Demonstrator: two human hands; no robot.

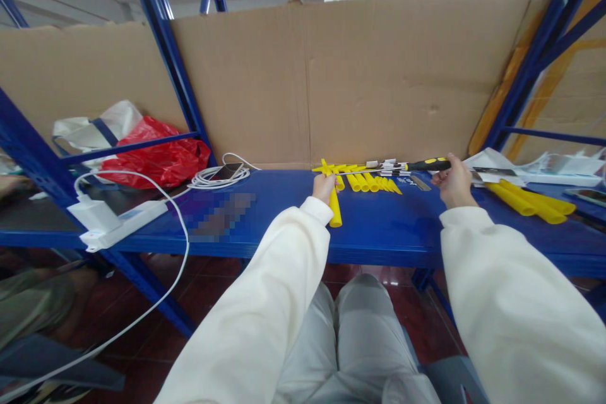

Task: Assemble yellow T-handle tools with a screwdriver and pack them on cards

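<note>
My left hand [324, 188] is closed round a yellow plastic piece [335, 209], with a tube-like end pointing down towards me and thin arms at its top. In my right hand [455, 184] is the black and yellow handle of a screwdriver [428, 165]. Its long metal shaft runs left to the top of the yellow piece; whether the tip touches a screw is too small to tell. Just beyond, several yellow tubes [363, 182] and smaller pointed yellow pieces [391, 186] lie in a row. Small white-and-dark packets [388, 167] lie behind them.
More yellow tubes [530, 199] lie right of my right hand, near white paper [490, 161]. On the left are a white power strip [124, 225] with a looping cable, a coiled cable [218, 177] and a red plastic bag [158, 151]. A cardboard wall [379, 76] backs the blue table [284, 243].
</note>
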